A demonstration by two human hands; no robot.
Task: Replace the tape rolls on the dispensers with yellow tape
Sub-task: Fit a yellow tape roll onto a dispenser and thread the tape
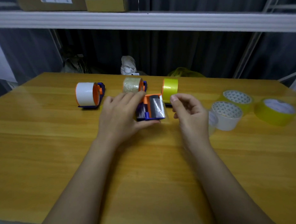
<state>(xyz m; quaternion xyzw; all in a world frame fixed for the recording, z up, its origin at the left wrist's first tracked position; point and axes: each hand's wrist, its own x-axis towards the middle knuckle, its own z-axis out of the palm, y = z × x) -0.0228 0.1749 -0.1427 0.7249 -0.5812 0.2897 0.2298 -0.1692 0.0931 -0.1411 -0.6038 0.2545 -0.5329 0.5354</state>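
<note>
Three rolls stand in a row at the back of the wooden table (pixel 44 149): a white roll (pixel 85 94) and a clear roll (pixel 132 84), each on a blue and orange dispenser, and a yellow roll (pixel 170 88) with an orange flange. My left hand (pixel 120 116) grips a blue and orange dispenser head (pixel 150 108), serrated blade up, directly in front of the yellow roll. I cannot tell if that roll sits on it. My right hand (pixel 189 110) hovers beside the blade, thumb and forefinger pinched, seemingly on a thin see-through tape end.
Loose rolls lie at the right: two yellow rolls (pixel 236 98) (pixel 276 111), a white one (pixel 227 115) and a clear one (pixel 212 121) half behind my right hand. A white shelf (pixel 140 21) with cardboard boxes runs overhead behind the table.
</note>
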